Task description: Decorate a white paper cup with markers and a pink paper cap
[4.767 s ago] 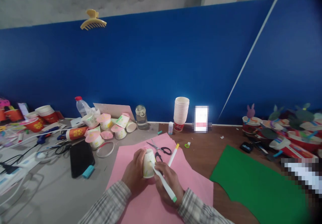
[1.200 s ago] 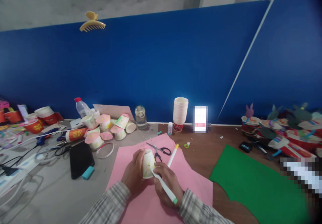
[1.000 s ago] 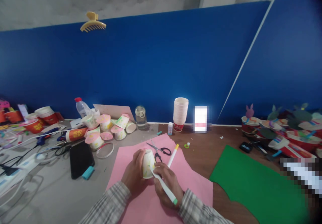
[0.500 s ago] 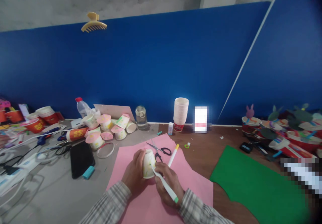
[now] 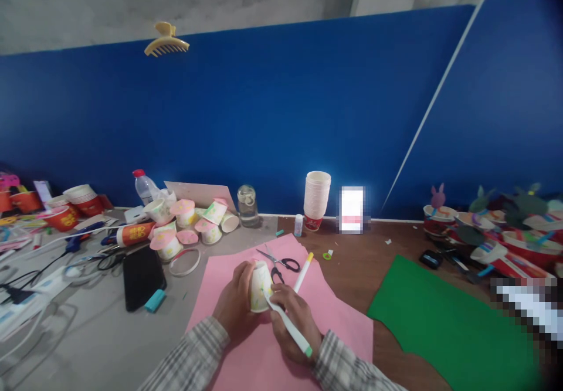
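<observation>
Over the pink paper (image 5: 285, 338), a patterned paper cup (image 5: 260, 288) sits gripped in the curled left hand (image 5: 236, 296); the right hand (image 5: 297, 320) pinches a white marker (image 5: 289, 325) against it. Just beyond the cup lie scissors (image 5: 285, 262); right of it, green sheet (image 5: 440, 315).

From my view, the white marker (image 5: 288, 325) in my right hand (image 5: 295, 320) sits a touch lower against the paper cup (image 5: 260, 288) than it did at first, its green end slightly farther right and nearer me. What looked like another person's hand at the left edge of the bench (image 5: 101, 344) a moment ago is gone.
</observation>
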`<state>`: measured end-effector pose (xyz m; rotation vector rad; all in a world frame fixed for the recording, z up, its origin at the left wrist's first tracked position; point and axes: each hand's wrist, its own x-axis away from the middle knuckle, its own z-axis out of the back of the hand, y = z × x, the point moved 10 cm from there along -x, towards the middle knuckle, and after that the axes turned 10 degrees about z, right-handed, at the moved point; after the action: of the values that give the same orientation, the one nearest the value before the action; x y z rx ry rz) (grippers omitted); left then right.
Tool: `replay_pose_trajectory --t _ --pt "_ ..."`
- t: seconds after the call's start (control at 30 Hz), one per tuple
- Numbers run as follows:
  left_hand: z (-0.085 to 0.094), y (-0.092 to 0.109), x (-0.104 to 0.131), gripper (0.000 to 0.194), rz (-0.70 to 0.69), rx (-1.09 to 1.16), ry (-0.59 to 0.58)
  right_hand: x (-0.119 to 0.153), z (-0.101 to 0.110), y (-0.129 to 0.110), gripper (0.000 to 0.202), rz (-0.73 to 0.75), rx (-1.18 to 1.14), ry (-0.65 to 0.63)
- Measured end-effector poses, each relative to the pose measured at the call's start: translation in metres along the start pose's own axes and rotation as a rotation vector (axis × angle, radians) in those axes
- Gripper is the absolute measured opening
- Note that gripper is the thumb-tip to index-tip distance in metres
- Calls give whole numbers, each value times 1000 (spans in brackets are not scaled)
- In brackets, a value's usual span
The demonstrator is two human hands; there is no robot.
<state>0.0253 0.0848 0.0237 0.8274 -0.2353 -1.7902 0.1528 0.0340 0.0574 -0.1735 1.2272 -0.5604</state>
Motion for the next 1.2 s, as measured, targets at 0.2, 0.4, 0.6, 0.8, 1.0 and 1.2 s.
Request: replay_pose_trajectory --t 0.2,0.4,0.6,0.8,1.0,1.2 --pt "-1 -1 0 96 21 4 -12 5 -2 7 21 -26 34 4" --pt "0 3 0 96 6 7 -15 5 -2 8 21 -36 21 10" --pt "-1 -2 0 94 15 -33 -20 3 -2 4 21 -4 23 10" --pt "0 1 0 94 -17 -47 4 4 0 3 21 7 54 17" --pt "0 1 -1 95 -12 -63 13 6 -2 6 20 -14 54 5" --pt "1 1 0 95 -7 -52 4 6 -3 7 22 -30 33 9"
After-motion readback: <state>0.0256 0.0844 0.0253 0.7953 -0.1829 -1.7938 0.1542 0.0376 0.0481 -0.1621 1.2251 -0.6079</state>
